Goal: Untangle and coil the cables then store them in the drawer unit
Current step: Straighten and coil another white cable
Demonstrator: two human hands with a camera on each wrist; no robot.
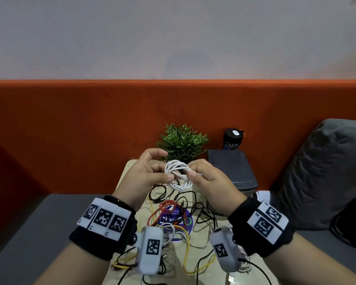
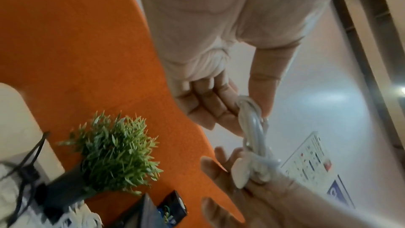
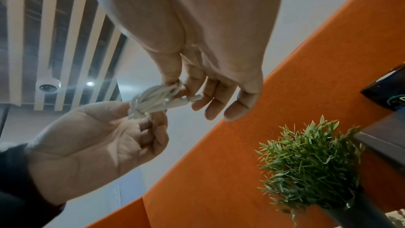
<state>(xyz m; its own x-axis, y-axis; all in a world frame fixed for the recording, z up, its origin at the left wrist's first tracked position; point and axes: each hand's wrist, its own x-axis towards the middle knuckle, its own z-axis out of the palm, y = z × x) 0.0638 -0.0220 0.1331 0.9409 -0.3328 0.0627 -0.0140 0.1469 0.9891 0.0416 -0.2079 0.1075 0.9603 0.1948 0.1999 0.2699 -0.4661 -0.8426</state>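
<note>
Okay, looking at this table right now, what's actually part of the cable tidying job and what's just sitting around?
Part of the job:
- white cable coil, held between left hand and right hand
- tangled cables on the table: black, red, yellow, white
- dark grey drawer unit, behind the right hand

Just lying about:
- potted plant
- black can
- grey cushion

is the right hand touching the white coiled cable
Touching. In the right wrist view the right hand pinches the white coiled cable between thumb and forefinger; the head view agrees.
</note>
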